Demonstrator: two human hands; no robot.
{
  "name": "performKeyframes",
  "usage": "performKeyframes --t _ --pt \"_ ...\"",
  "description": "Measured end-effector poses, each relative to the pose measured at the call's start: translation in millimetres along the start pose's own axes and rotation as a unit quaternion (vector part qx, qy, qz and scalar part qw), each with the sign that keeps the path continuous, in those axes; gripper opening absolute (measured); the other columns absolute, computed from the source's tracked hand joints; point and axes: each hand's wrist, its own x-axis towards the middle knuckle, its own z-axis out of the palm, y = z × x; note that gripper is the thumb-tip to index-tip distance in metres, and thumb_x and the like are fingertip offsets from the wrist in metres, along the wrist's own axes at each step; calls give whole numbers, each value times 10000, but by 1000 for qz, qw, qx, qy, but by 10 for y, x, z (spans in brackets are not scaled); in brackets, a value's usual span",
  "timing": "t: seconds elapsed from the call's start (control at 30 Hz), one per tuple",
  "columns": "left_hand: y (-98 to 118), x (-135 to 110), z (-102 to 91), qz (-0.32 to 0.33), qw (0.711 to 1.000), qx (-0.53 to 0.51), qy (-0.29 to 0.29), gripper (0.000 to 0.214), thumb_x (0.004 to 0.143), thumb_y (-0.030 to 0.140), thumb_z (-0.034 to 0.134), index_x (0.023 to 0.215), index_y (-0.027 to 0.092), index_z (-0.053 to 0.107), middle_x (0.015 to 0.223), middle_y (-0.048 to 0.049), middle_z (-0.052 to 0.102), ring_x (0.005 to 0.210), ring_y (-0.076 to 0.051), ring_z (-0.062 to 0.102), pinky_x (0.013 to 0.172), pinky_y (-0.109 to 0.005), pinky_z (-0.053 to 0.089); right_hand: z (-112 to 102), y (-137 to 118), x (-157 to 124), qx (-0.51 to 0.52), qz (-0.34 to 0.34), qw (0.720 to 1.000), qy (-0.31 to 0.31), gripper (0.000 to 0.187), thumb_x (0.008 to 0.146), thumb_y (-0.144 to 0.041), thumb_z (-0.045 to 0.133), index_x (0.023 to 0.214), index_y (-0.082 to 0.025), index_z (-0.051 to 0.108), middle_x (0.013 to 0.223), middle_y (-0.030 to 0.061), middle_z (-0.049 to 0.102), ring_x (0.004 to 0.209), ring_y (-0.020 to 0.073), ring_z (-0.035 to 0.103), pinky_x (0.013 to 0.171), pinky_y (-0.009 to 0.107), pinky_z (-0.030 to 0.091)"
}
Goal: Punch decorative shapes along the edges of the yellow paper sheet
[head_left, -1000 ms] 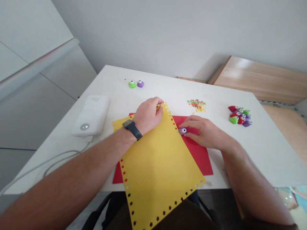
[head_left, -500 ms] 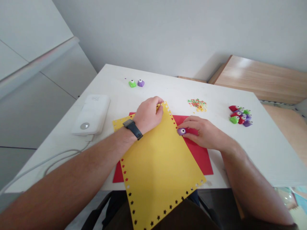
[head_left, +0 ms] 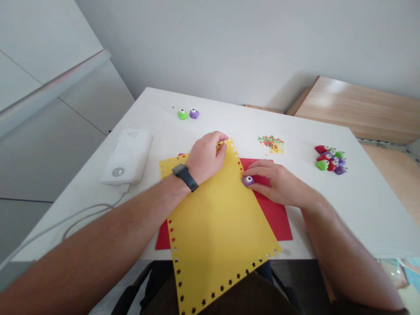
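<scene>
A yellow paper sheet with star holes along its edges lies tilted on a red sheet on the white table. My left hand, with a dark watch on the wrist, pinches the yellow sheet's far corner. My right hand grips a small purple punch set against the yellow sheet's right edge.
A green and a purple punch stand at the far side. A heap of several punches lies at the right, with a pile of paper cut-outs nearby. A white device with a cable sits at the left.
The purple punch and my right hand have slid slightly left onto the yellow sheet's edge. My left hand keeps its hold on the corner.
</scene>
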Motion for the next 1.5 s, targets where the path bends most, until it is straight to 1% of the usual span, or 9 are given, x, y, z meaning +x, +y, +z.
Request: performKeyframes --t 0.2,0.37,0.53,0.67,0.8,0.93,1.13,1.37,1.5 --pt "32 -9 2 24 999 -23 18 191 993 220 536 1125 186 670 1166 -74 776 1105 -223 713 1022 -367 555 39 13 11 18 9 1000 -4 293 969 -209 708 1254 -264 747 1241 95 735 1171 263 680 1051 455 569" --pt "18 -9 1 34 999 -24 22 188 998 239 548 1146 193 656 1177 -80 769 1116 -234 711 1022 -381 556 77 43 22 30 -3 1000 5 275 965 -198 713 1231 -256 753 1202 87 753 1149 266 689 1045 469 577" --pt "-41 10 -14 3 1000 28 6 272 989 281 599 1241 180 623 1207 -108 751 1124 -266 710 998 -422 557 61 101 9 14 3 1000 21 254 961 -191 720 1199 -267 767 1204 81 765 1157 272 698 1063 486 570" --pt "-55 21 -35 -23 996 83 -27 287 979 320 636 1230 180 641 1196 -116 747 1129 -303 697 1022 -471 538 43 151 -10 -4 22 999 37 275 946 -182 728 1204 -269 763 1252 93 755 1192 287 693 1078 503 561" --pt "-55 25 -41 -24 993 106 -53 239 981 220 592 1205 184 667 1175 -109 751 1123 -306 692 1010 -472 532 28 152 -19 -8 27 999 34 284 939 -179 724 1210 -263 752 1228 96 752 1160 279 701 1046 477 567" --pt "-63 32 -43 -23 993 101 -53 226 977 161 560 1167 188 680 1149 -98 760 1111 -292 696 994 -452 532 -21 115 -26 -7 35 999 34 324 897 -169 759 1206 -261 729 1204 87 745 1131 269 705 1019 438 555" --pt "-57 32 -53 -24 994 99 -45 222 981 162 547 1156 192 680 1144 -96 761 1105 -295 693 988 -464 532 -95 55 -29 -5 68 997 20 160 921 -206 741 1074 -254 731 1020 53 746 940 228 704 871 375 548" --pt "-46 39 -54 -28 995 92 -39 223 979 162 543 1152 189 680 1148 -102 759 1113 -294 692 1001 -465 531 -141 49 -52 6 69 998 -6 121 938 -219 731 1051 -260 746 1044 50 739 960 219 696 898 385 551" --pt "-37 36 -57 -29 995 89 -38 222 978 163 544 1156 190 674 1158 -102 761 1119 -297 691 1006 -472 528 -148 69 -70 11 71 997 -7 115 951 -255 729 1064 -272 745 1060 51 740 972 222 698 903 391 561"
